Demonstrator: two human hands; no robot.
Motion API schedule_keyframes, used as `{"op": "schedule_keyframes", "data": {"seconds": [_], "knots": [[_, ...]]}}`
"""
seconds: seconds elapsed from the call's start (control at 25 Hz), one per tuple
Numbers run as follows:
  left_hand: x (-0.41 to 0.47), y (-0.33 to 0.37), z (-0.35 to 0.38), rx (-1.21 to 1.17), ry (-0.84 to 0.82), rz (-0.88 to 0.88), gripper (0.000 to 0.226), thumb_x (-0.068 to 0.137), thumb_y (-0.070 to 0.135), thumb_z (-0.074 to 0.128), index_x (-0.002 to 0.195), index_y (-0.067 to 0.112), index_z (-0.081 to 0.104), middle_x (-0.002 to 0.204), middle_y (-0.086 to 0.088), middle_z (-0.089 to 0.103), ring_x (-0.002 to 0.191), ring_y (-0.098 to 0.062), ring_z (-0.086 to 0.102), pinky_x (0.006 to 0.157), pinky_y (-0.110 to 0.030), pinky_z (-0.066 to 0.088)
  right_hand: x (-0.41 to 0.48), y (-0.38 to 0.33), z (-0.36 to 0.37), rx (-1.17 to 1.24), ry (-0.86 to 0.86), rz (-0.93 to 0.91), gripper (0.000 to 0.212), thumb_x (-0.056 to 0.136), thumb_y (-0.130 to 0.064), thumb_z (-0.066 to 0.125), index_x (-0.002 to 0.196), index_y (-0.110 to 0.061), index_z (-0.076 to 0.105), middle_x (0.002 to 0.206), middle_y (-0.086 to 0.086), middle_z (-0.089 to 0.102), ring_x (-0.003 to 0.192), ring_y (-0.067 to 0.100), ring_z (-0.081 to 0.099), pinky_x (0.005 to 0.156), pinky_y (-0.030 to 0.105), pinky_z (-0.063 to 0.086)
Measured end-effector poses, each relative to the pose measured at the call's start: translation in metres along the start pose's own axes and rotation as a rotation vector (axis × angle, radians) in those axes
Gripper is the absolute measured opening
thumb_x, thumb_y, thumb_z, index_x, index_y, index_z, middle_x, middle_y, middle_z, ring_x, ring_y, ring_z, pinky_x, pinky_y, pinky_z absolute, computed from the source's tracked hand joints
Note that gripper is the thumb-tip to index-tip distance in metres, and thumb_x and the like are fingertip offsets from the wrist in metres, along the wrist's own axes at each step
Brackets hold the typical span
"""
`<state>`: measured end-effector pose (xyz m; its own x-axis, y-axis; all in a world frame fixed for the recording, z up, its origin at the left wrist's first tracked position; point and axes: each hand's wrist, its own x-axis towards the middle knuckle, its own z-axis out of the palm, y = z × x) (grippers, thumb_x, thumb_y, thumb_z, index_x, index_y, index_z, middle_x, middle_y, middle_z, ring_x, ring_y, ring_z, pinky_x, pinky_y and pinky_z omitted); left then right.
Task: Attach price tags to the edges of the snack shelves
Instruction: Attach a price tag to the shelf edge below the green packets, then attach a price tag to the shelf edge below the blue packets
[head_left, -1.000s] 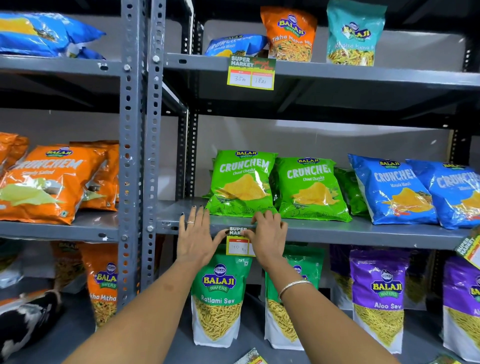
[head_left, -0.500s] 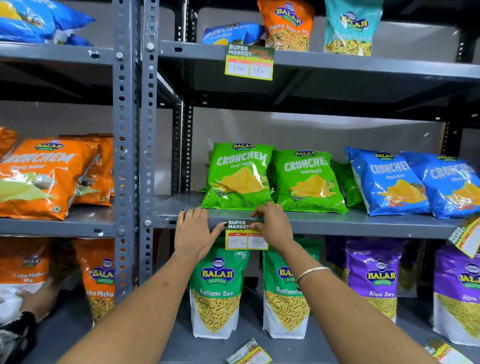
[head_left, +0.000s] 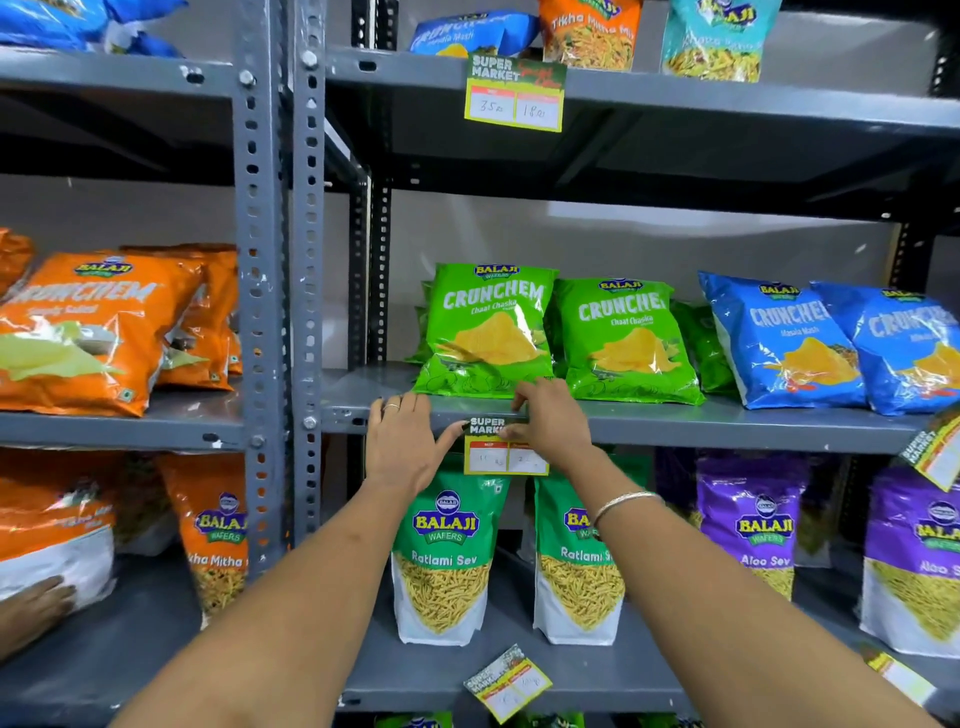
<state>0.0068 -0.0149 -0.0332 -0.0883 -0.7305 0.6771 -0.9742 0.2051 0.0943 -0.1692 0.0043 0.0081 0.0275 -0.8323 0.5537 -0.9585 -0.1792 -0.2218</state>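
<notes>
A yellow-bordered "Super Market" price tag (head_left: 506, 458) hangs on the front edge of the grey middle shelf (head_left: 727, 423), below the green Crunchem bags (head_left: 491, 332). My left hand (head_left: 405, 447) lies flat on the shelf edge just left of the tag, fingers apart, its thumb tip touching the tag's upper left corner. My right hand (head_left: 550, 423) is curled over the tag's upper right part, with its fingers pressing the tag's top strip against the shelf edge. The tag's lower half with two white price boxes shows between my hands.
Other tags sit on the upper shelf edge (head_left: 514, 98), the lower shelf edge (head_left: 506, 680) and at the far right (head_left: 935, 457). Ratlami Sev pouches (head_left: 447, 561) stand below my hands. Grey uprights (head_left: 270, 312) divide the racks. Another person's hand (head_left: 31, 608) rests at lower left.
My right hand has slid up from covering the tag's right side to its top strip, so more of the tag shows. My left hand has stayed beside it.
</notes>
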Motion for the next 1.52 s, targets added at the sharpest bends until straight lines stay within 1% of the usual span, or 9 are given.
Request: {"op": "schedule_keyframes", "data": {"seconds": [0.36,0.6,0.72,0.8,1.08,1.2,1.28,1.4,1.52], "knots": [[0.005,0.005,0.004,-0.015,0.07,0.016,0.064,0.087,0.06,0.026,0.109,0.009,0.056,0.114,-0.013,0.063,0.11,-0.031,0.054,0.105,-0.048,0.035,-0.002,0.026,-0.016,0.234,-0.042,0.021,0.04,0.076,-0.015,0.077,0.113,-0.005,0.063,0.115,0.017,0.066,0.11,0.03,0.059,0.094,0.038,0.049],[0.003,0.088,0.027,-0.134,0.344,0.195,0.076,0.087,0.063,0.017,0.126,0.008,0.052,0.14,-0.015,0.051,0.132,-0.03,0.036,0.106,-0.048,0.017,-0.029,0.145,-0.061,0.216,0.224,0.296,0.03,0.082,-0.014,0.067,0.111,-0.009,0.064,0.119,0.016,0.064,0.112,0.033,0.059,0.095,0.042,0.05],[0.008,0.187,0.02,-0.211,0.359,0.367,0.058,0.083,0.049,0.035,0.117,0.007,0.056,0.13,-0.016,0.058,0.122,-0.032,0.047,0.098,-0.048,0.038,-0.044,0.232,-0.101,0.216,0.349,0.39,0.022,0.086,-0.008,0.058,0.108,-0.007,0.064,0.118,0.017,0.064,0.113,0.034,0.057,0.094,0.043,0.048],[0.002,0.27,0.016,-0.311,0.291,0.44,0.049,0.085,0.044,0.038,0.1,0.004,0.063,0.103,-0.018,0.068,0.097,-0.035,0.064,0.077,-0.043,0.053,-0.056,0.298,-0.131,0.218,0.445,0.429,0.022,0.087,-0.003,0.054,0.106,-0.005,0.065,0.115,0.019,0.065,0.11,0.035,0.058,0.091,0.042,0.048],[0.003,0.51,0.08,-1.049,-0.473,-0.154,0.037,0.089,0.028,0.058,0.055,0.016,0.052,0.072,-0.023,0.061,0.06,-0.028,0.058,0.065,-0.042,0.055,-0.078,0.476,-0.19,0.322,0.419,0.43,0.035,0.084,0.003,0.057,0.117,-0.005,0.064,0.12,0.022,0.066,0.113,0.033,0.061,0.091,0.035,0.046],[0.005,0.554,0.097,-1.385,-0.488,-0.49,0.031,0.089,0.016,0.06,0.059,0.016,0.052,0.072,-0.012,0.062,0.052,-0.014,0.053,0.053,-0.026,0.044,-0.07,0.491,-0.193,0.422,0.306,0.316,0.026,0.08,0.003,0.065,0.106,0.002,0.068,0.097,0.019,0.069,0.09,0.018,0.06,0.064,0.014,0.04],[0.002,0.568,0.103,-1.509,-0.446,-0.598,0.031,0.09,0.007,0.055,0.06,0.017,0.053,0.047,0.003,0.066,0.039,-0.004,0.059,0.049,-0.021,0.041,-0.068,0.492,-0.192,0.431,0.277,0.247,0.005,0.079,0.0,0.069,0.084,0.0,0.069,0.073,0.012,0.057,0.076,0.016,0.048,0.055,0.017,0.035],[0.003,0.577,0.095,-1.434,-0.288,-0.585,0.037,0.088,0.0,0.055,0.056,0.018,0.055,0.034,0.009,0.06,0.033,0.001,0.058,0.039,-0.013,0.045,-0.078,0.508,-0.191,0.527,0.346,0.241,0.016,0.08,-0.002,0.069,0.068,-0.006,0.061,0.06,0.008,0.047,0.068,0.016,0.041,0.056,0.021,0.033],[0.013,0.583,0.081,-1.198,-0.146,-0.406,0.022,0.085,0.006,0.059,0.065,0.005,0.067,0.064,-0.019,0.07,0.059,-0.025,0.066,0.066,-0.038,0.058,-0.093,0.525,-0.185,0.535,0.398,0.372,0.038,0.08,-0.007,0.071,0.052,-0.014,0.047,0.053,0.001,0.041,0.063,0.016,0.036,0.046,0.013,0.033]]}}
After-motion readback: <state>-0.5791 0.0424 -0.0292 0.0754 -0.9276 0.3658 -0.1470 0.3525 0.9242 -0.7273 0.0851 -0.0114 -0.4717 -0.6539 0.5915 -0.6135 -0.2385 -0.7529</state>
